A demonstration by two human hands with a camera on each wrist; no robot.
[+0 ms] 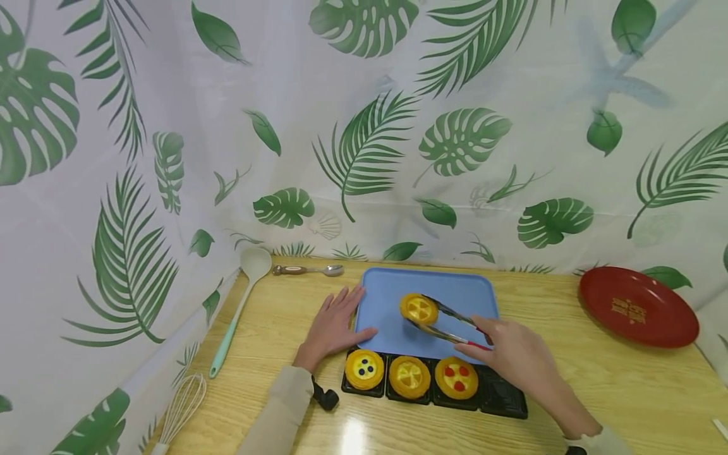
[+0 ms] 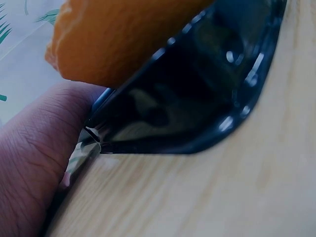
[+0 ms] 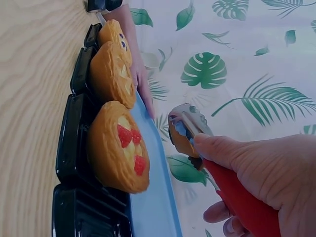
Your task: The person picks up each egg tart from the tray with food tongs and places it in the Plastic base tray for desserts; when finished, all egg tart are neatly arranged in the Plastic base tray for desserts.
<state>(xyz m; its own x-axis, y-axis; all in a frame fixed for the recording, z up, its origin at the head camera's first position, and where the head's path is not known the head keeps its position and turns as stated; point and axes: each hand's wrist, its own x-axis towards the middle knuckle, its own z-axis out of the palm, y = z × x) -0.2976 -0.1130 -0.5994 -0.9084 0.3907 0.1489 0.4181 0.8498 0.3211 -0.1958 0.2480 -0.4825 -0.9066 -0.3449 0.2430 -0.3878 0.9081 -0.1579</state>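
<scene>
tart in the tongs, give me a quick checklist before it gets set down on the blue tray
1. Tongs grip the tart on both sides: ok, an arm shows on each side of it.
2. Right hand grips the tongs' red handle: ok.
3. Tart is over the blue tray: ok; whether it touches the tray, cannot tell.
4. Tray under the tart is bare: ok, nothing else lies on it.
5. Left hand steadies the tray: ok, it lies flat on the table with the thumb at the tray's left edge.
6. Black mould clear of the move: ok, three tarts sit in it, the right cell empty.
</scene>
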